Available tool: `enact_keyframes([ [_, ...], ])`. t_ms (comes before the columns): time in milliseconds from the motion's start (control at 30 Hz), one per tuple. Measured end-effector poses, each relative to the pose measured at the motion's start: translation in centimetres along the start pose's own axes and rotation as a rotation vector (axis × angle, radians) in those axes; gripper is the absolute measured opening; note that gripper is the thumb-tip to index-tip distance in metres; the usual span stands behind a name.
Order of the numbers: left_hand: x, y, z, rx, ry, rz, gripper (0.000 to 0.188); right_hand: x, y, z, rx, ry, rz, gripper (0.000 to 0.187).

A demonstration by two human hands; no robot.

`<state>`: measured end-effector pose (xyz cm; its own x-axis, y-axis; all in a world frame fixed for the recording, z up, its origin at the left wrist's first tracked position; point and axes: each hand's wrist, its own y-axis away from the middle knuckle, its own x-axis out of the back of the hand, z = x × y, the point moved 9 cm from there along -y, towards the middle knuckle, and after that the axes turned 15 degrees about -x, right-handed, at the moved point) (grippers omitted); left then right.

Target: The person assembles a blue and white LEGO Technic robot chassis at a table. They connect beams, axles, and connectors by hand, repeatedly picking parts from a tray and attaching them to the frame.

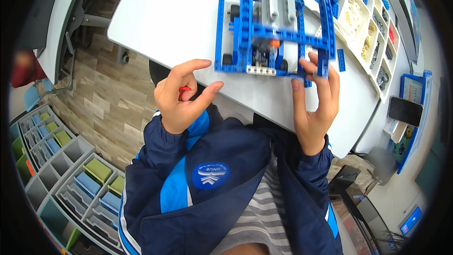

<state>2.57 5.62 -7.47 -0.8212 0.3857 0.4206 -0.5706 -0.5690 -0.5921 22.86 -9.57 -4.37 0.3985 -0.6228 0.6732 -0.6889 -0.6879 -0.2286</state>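
A frame model (pixel 244 23) of blue building beams stands at the near edge of the white table. Inside it sits a grey block (pixel 276 4) with small black wheels around it, and a white beam with holes (pixel 261 71) runs along its near side. My right hand (pixel 315 104) grips the model's near right corner between thumb and fingers. Just left of the model is my left hand (pixel 175 98), its thumb and forefinger spread apart. A small red piece (pixel 184 93) is tucked in its curled other fingers; its exact kind is partly hidden.
On the right of the white table (pixel 165 9) lies a compartment tray (pixel 347 35) of sorted building parts. A loose blue beam (pixel 341 60) rests beside it. Farther right is a black phone (pixel 406 111). Grey drawer units (pixel 87 156) stand on the floor at left.
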Motion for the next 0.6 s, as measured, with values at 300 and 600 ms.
enact_keyframes([
  [300,-1.1,-2.0,-1.6,0.225,0.111,0.099,0.031,-1.2,-2.4,-1.5,0.091,0.011,-0.024,0.034],
  [600,0.2,-0.6,-0.2,0.090,0.129,0.006,0.011,0.2,1.1,0.2,-0.073,-0.116,-0.170,0.024],
])
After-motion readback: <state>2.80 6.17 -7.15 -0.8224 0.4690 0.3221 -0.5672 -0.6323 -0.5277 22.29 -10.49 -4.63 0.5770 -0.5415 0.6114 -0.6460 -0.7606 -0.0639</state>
